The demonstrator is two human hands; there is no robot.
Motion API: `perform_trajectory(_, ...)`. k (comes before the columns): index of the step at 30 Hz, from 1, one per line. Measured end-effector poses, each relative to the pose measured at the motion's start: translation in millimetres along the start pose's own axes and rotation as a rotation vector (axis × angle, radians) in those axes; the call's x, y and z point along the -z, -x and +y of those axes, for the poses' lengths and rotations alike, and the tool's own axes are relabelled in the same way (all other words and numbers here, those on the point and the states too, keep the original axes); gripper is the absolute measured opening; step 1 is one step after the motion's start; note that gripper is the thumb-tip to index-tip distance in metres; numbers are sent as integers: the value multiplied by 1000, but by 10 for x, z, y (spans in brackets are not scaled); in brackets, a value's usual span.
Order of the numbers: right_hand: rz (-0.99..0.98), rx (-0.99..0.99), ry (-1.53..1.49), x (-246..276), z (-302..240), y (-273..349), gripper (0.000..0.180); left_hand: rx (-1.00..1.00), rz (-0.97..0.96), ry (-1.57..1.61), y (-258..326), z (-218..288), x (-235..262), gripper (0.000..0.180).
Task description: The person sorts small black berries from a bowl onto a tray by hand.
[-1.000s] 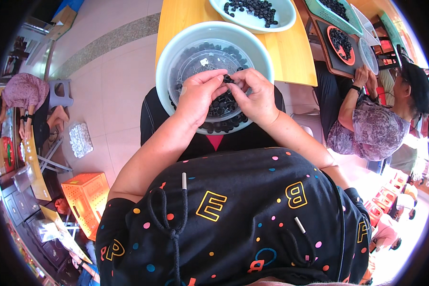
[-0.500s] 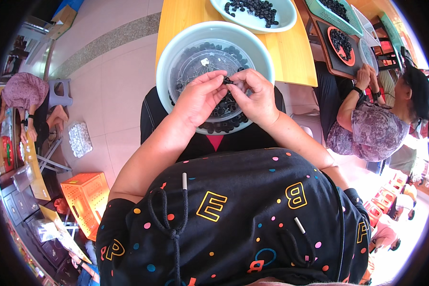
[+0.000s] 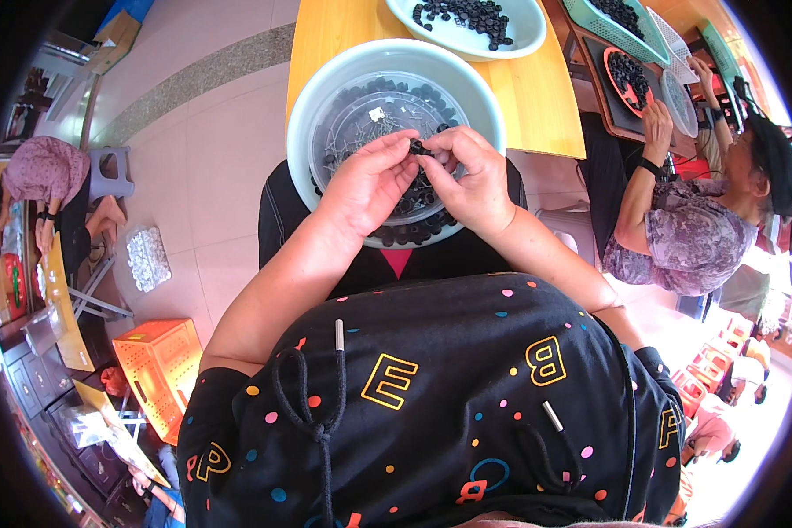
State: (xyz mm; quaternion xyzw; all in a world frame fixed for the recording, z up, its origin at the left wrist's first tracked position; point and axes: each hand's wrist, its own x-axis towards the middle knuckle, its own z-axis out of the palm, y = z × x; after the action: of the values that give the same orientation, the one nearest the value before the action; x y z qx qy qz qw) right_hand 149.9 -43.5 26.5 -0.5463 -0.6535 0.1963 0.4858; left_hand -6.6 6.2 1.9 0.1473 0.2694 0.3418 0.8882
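Note:
Over a large pale blue basin (image 3: 312, 97), my two hands meet at a small black plastic part (image 3: 420, 148). My left hand (image 3: 370, 180) pinches it from the left between thumb and fingertips. From the other side my right hand (image 3: 473, 176) grips it with thumb and forefinger. Inside the basin sits a clear round tray (image 3: 343, 110) with thin metal pins (image 3: 370, 128) scattered in it. More small black parts (image 3: 409, 231) lie around the tray in the basin. The exact shape of the held part is mostly covered by my fingers.
A second pale blue basin (image 3: 528, 35) with black parts stands farther off on the yellow wooden table (image 3: 537, 106). At right, a co-worker (image 3: 695, 220) sits by an orange plate (image 3: 647, 110) and a green basket (image 3: 581, 13). An orange crate (image 3: 154, 361) stands on the floor at left.
My hands stay at the same spot with the black part between them. The co-worker at right has moved their hands apart, one toward the orange plate, the other farther out.

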Motion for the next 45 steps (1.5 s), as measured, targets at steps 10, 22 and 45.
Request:
perform_trajectory(10, -3, -111, -89, -24, 35, 32, 20, -45, -29, -75, 17, -17, -12, 27)
perform_trajectory(22, -9, -167, -342, -69, 200, 78, 23, -66, 7, -38, 70, -80, -62, 25)
perform_trajectory(45, -135, -493, -879, -59, 144, 19, 25, -166, -130, -133, 56, -116, -73, 26)
